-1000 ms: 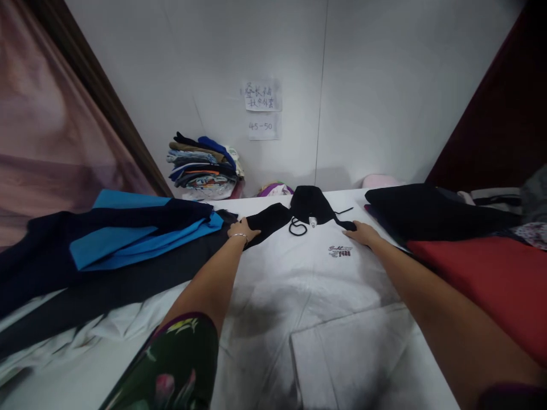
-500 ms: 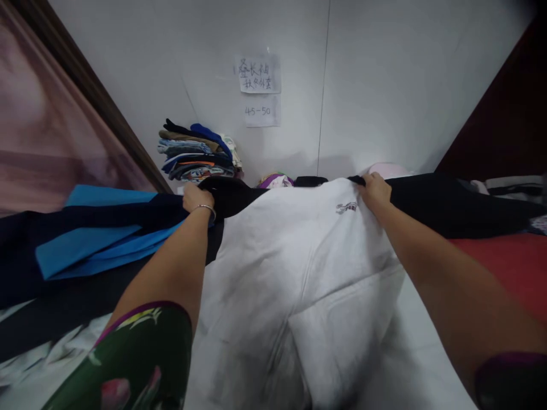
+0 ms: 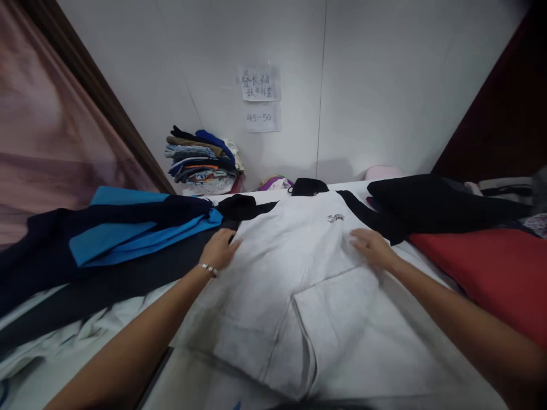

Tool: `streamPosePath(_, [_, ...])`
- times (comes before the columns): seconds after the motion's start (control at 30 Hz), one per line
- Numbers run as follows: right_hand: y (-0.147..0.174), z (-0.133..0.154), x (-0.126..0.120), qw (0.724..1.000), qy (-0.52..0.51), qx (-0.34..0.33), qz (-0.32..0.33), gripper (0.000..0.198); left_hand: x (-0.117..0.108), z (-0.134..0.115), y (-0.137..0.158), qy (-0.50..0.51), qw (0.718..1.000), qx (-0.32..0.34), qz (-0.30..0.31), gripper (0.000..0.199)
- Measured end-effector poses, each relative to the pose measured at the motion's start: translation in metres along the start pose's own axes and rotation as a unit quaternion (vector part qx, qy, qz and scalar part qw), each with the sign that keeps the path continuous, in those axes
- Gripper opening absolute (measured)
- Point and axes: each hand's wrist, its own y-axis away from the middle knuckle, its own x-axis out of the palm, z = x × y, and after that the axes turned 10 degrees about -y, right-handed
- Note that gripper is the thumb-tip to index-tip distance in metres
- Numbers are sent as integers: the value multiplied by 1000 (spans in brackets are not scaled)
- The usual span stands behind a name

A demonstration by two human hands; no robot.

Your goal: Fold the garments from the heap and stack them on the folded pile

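Two loose, open hands now: left hand [image 3: 219, 250] at the white top's [image 3: 282, 256] edge, right hand [image 3: 371, 249] across on its other side. They've just released the black sleeves [image 3: 371, 216], so it's down flat on the table [image 3: 352, 187]! Blue-and-navy garment [image 3: 113, 239] crowds left; red cloth [image 3: 478, 267], right.

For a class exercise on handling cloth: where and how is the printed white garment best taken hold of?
Probably pinch the white garment at both side edges just below the black shoulders, left hand from the left, right hand from the right. It lies spread, chest print up, so holding both sides should keep it even.
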Motion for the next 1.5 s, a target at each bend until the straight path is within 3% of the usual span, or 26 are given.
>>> streamPosePath(0.1, [73,33,9,988,-103,-60,103,47,-3,-4,63,41,996,72,39,35])
streamPosePath(0.2, [115,59,18,965,-135,-119,192,62,-6,-13,115,84,984,143,61,37])
streamPosePath(0.3, [114,68,24,965,-121,-148,178,73,-11,-27,151,108,965,216,97,42])
streamPosePath(0.47, [76,71,32,981,-75,-102,150,72,-15,-45,185,103,940,295,135,65])
streamPosePath(0.57, [73,72,35,985,-39,-100,133,60,-16,-49,195,78,938,311,132,77])
streamPosePath(0.63, [83,68,30,985,-42,-112,123,42,-15,-50,198,59,937,320,127,78])
streamPosePath(0.7, [100,60,16,982,-97,-124,101,20,-15,-51,198,48,936,331,112,72])
streamPosePath(0.77, [124,50,-5,973,-196,-113,39,11,-15,-53,197,37,935,339,93,63])
streamPosePath(0.93, [191,26,-54,911,-389,14,-133,17,-27,-77,193,-16,932,345,108,39])
streamPosePath(1.1, [241,3,-57,815,-485,64,-310,14,-49,-132,211,-56,901,410,129,37])
streamPosePath(1.2, [254,-15,-49,818,-441,210,-302,14,-51,-159,226,-61,878,457,127,23])
streamPosePath(1.27, [256,-26,-44,818,-430,267,-275,14,-50,-167,231,-61,879,456,128,18])
streamPosePath(1.37, [252,-35,-40,814,-442,264,-269,15,-50,-163,228,-11,898,412,157,19])
streamPosePath(1.43, [246,-37,-40,816,-445,263,-259,15,-53,-150,217,76,898,377,212,27])
streamPosePath(1.5, [238,-36,-41,821,-447,262,-240,15,-55,-132,197,160,908,299,245,38])
